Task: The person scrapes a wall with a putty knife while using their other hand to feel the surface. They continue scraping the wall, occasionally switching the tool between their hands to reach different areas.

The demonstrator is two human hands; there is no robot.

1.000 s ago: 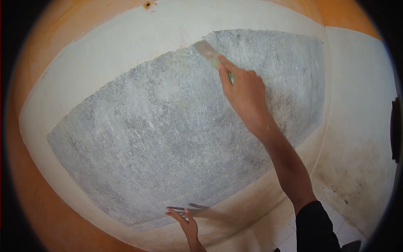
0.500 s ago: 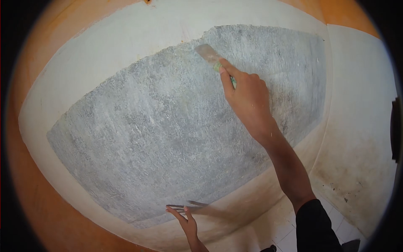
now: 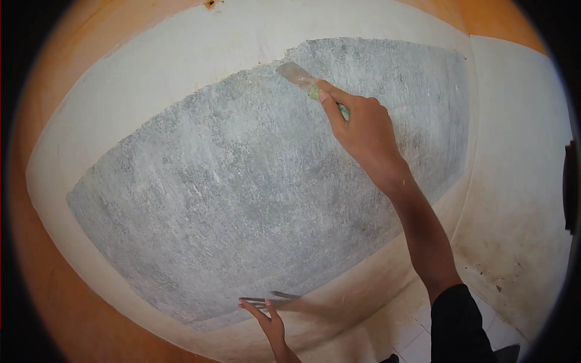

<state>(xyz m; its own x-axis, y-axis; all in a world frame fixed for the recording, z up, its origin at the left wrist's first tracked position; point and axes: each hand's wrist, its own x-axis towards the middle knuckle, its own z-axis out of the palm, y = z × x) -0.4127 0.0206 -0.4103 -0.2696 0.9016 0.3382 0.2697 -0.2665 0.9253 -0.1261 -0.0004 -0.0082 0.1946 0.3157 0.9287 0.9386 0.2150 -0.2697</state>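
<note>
My right hand is wrapped round the green handle of a scraper. Its flat metal blade lies at the upper edge of a rough grey patch on the wall, where the grey meets white paint. Low in the view, my left hand has its fingers spread, with the fingertips near the patch's lower edge; nothing shows in it. Thin dark shadows lie beside those fingers.
White painted wall surrounds the patch, with orange wall beyond it. A stained white side wall meets it at a corner on the right. Pale floor tiles show at the bottom right.
The scraper blade has shifted slightly left in the view, while my right hand and forearm appear a little farther right. My left hand has barely moved.
</note>
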